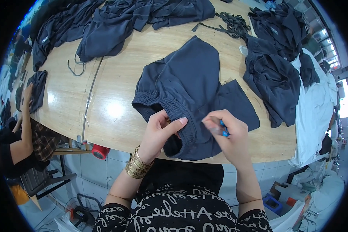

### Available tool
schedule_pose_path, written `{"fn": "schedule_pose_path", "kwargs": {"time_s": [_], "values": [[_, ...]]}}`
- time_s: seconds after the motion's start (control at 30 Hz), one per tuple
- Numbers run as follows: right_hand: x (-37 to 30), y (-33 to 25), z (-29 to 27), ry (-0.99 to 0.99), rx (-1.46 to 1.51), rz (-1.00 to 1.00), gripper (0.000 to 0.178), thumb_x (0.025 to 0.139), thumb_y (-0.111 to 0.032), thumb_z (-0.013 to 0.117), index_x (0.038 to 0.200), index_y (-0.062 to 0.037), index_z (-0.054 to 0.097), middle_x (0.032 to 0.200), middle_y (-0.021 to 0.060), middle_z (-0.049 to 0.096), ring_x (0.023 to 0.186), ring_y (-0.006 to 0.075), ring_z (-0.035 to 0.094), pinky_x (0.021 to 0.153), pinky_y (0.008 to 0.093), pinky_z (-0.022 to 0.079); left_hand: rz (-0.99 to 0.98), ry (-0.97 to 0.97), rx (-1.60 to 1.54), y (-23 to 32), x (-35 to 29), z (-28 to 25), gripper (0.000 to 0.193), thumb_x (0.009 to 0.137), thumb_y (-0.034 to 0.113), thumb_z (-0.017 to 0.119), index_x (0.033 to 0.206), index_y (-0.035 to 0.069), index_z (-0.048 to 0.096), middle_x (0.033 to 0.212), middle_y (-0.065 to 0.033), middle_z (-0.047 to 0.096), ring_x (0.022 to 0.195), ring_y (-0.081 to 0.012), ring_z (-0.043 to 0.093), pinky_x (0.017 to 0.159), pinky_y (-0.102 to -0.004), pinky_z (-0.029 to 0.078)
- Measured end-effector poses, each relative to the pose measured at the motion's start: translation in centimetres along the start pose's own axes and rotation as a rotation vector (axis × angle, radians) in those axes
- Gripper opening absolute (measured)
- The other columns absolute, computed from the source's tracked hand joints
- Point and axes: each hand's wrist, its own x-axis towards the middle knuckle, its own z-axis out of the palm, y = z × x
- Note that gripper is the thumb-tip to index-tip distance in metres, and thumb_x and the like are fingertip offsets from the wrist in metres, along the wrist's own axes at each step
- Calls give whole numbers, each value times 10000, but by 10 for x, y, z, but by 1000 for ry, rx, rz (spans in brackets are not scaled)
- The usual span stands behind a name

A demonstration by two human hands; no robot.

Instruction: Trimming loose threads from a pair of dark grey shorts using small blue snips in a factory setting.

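Observation:
A pair of dark navy trousers point(193, 73) with a gathered elastic waistband lies on the table in front of me, the waist opening toward my left. My left hand point(162, 125) is closed on the waistband, its fingers inside the opening and its thumb pressed on the outside. Just right of the waistband, over the cloth, my right hand point(232, 133) is closed round a small tool with blue ends point(225, 133). Most of that tool is hidden in the palm and slightly blurred, so its kind does not show.
Dark garments point(112, 27) lie heaped along the table's far side. More trousers point(272, 73) are piled at right beside a white cloth point(317, 104). Dark cords point(234, 25) lie tangled at the back. At left, another person's hand point(28, 92) rests by dark cloth.

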Motion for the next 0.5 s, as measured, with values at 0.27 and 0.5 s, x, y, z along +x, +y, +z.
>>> {"fn": "schedule_pose_path", "kwargs": {"time_s": [0.27,0.5], "values": [[5,9,17,-31,-62,-119,254,701,36,653,922,-47,558,724,74,596,614,220,610,552,292,462,52,-41,92,1,-1,1,171,851,140,661,948,6,614,795,0,630,684,-42,564,579,-192,457],[0,7,16,-91,59,-10,288,713,52,628,956,-43,506,724,77,583,619,207,590,578,295,460,39,-28,48,2,-1,4,219,855,130,658,1014,-10,602,912,-25,640,817,-65,584,725,-225,477]]}}
